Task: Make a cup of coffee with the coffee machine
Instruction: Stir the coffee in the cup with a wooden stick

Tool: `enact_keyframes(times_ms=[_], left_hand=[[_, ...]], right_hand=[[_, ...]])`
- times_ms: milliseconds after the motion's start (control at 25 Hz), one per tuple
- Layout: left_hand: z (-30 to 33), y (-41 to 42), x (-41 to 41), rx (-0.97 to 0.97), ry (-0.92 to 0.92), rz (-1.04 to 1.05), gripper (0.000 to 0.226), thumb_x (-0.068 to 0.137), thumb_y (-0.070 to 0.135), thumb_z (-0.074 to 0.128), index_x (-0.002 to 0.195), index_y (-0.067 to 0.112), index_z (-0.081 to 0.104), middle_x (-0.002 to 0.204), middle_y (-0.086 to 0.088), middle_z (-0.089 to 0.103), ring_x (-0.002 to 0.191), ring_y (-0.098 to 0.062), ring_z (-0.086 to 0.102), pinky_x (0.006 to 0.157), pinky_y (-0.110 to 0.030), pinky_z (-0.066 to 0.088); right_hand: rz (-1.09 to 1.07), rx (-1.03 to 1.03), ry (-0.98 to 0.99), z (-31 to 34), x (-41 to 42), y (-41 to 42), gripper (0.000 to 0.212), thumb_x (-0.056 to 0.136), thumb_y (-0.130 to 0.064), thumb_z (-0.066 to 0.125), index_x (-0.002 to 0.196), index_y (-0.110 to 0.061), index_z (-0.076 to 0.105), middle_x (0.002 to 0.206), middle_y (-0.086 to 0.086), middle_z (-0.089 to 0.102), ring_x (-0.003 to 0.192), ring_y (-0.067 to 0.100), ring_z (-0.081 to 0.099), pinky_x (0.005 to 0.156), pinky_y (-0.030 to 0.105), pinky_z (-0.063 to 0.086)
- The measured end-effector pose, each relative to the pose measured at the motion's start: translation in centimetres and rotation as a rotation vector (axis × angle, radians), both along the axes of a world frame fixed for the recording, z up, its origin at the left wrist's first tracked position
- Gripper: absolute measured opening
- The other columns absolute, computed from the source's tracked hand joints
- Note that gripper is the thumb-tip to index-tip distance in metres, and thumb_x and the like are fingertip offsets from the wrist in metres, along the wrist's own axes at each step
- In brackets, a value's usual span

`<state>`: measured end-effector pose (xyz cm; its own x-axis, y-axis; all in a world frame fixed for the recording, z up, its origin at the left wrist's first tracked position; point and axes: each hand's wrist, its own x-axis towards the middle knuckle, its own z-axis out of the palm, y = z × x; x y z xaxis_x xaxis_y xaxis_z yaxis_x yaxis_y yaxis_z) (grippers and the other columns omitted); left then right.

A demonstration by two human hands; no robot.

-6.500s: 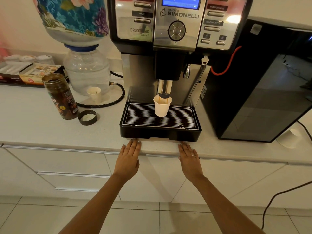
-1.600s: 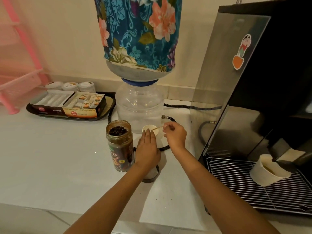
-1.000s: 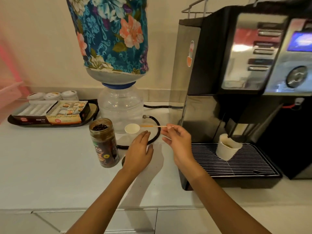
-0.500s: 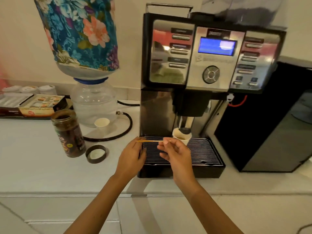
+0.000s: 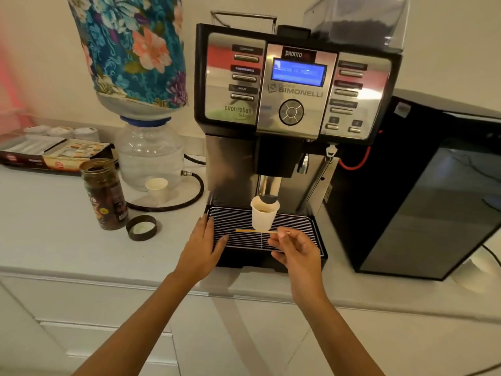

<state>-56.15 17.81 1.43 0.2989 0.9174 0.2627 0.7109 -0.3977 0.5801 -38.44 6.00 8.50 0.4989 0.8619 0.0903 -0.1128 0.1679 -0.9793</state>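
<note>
I stood in front of the coffee machine, its blue screen lit, and a white paper cup sat upright on the drip tray right under the spout, with brown coffee showing inside it. My right hand was pinched shut on a thin wooden stir stick, thumb and fingertips closed on its right end, so the stick lay level over the grate and crossed just in front of the foot of the cup. My left hand held nothing; its fingers were loosely spread and it lay over the left front corner of the tray, though I could not tell how firmly it pressed there.

Off to the left on the white surface stood an open jar of dark coffee, and its lid lay flat just beside it. A second, smaller paper cup stood near the foot of the water bottle, inside the loop of the black hose. A dark cabinet stood right of the machine.
</note>
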Motion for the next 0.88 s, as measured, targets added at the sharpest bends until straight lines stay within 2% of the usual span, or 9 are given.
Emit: enact_keyframes(times_ms=[160,440,680,880], left_hand=[[-0.5,-0.3,-0.2,0.043,0.043,-0.018,0.069,0.095,0.054,0.029,0.151,0.018,0.011,0.159,-0.004,0.017,0.145,-0.02,0.016,0.11,-0.025,0.011],[-0.4,-0.4,-0.2,0.066,0.054,-0.028,0.071,0.092,0.055,0.023,0.151,0.016,0.016,0.159,-0.004,0.017,0.146,-0.02,0.014,0.115,-0.032,0.014],[-1.0,0.0,-0.2,0.101,0.107,-0.003,0.069,0.094,0.053,0.02,0.15,0.014,0.022,0.157,-0.005,0.023,0.145,-0.022,0.016,0.116,-0.033,0.015],[-1.5,0.1,-0.2,0.113,0.113,0.019,0.067,0.094,0.052,0.021,0.148,0.013,0.027,0.155,-0.005,0.029,0.144,-0.022,0.02,0.113,-0.03,0.013]], right_hand=[[-0.033,0.003,0.006,-0.2,1.1,0.0,0.012,0.086,-0.021,0.061,0.096,-0.022,0.067,0.087,-0.005,0.075,0.086,0.011,0.07,0.062,0.016,0.054],[-0.111,-0.005,-0.004,-0.3,1.8,1.1,0.011,0.089,-0.021,0.058,0.097,-0.023,0.066,0.092,0.0,0.073,0.085,0.01,0.07,0.062,0.016,0.054],[-0.14,0.021,-0.035,-0.2,1.9,1.8,0.014,0.089,-0.021,0.058,0.1,-0.019,0.066,0.091,0.001,0.073,0.086,0.01,0.07,0.062,0.015,0.054],[-0.173,0.055,-0.051,-0.7,2.2,1.5,0.012,0.089,-0.022,0.058,0.097,-0.023,0.066,0.089,-0.002,0.074,0.086,0.011,0.07,0.063,0.015,0.054]])
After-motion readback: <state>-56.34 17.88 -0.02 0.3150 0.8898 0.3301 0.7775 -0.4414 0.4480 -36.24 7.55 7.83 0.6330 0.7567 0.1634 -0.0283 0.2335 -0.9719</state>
